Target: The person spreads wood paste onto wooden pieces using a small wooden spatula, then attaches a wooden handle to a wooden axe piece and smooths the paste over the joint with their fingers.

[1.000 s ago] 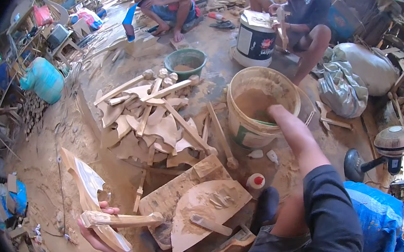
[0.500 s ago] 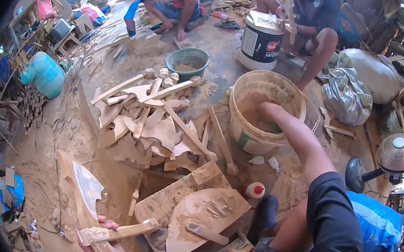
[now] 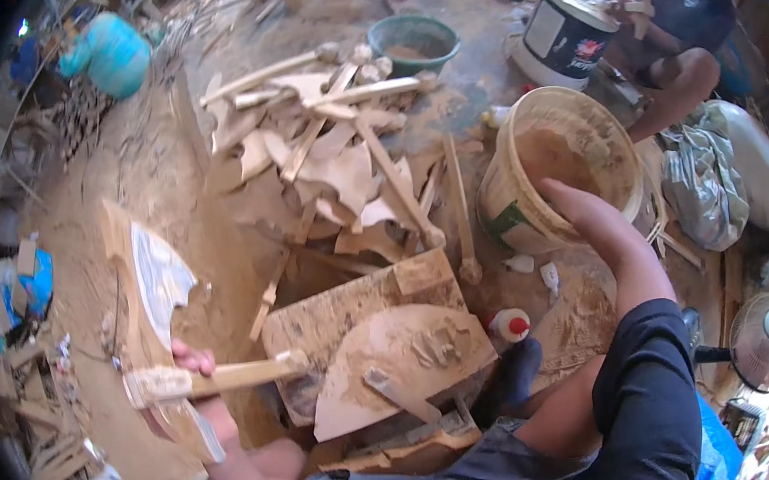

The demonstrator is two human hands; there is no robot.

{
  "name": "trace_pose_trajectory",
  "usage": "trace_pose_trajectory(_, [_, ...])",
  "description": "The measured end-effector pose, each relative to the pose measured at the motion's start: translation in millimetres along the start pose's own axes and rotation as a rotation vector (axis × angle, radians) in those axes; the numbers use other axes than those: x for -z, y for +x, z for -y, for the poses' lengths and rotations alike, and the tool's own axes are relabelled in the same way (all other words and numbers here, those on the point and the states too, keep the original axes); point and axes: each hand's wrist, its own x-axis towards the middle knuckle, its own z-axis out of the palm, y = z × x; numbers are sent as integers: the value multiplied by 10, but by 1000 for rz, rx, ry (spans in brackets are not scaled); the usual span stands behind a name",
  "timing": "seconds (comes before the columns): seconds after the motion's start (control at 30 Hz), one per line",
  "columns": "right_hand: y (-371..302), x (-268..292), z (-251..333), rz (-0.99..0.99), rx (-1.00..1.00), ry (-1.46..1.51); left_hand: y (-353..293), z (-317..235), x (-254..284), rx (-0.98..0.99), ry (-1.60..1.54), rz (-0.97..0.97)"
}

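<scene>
My left hand is closed around an axe-shaped wooden piece, its curved blade part whitish grey on one face. A short knob-ended wooden bar crosses that piece and points right. My right hand reaches over the rim into a large cream bucket with brown powder inside; its fingers are hidden. In front of me, a rounded flat board lies on a wooden block. Lumps of brown paste and a flat scraper-like tool rest on the board.
Carved wooden parts are heaped beyond the block, near a green basin. A red-capped white bottle stands right of the board. At right are a fan and sacks. A co-worker sits behind a black-and-white bucket.
My view has tilted down and shifted left, so the scene sits higher and further right. My left hand still grips the wooden piece; my right hand remains in the bucket.
</scene>
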Motion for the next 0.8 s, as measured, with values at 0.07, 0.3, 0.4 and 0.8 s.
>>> trace_pose_trajectory(0.07, [-18,103,87,-18,58,-5,37,6,-19,2,4,6])
trace_pose_trajectory(0.3, [-591,1027,853,-116,-60,828,-47,-74,-131,-1,103,-98])
trace_pose_trajectory(0.4, [-1269,1729,1278,-287,-33,733,-104,-237,-255,55,92,-231])
trace_pose_trajectory(0.8, [-2779,705,2889,153,439,420,-42,-183,-143,147,-28,-34])
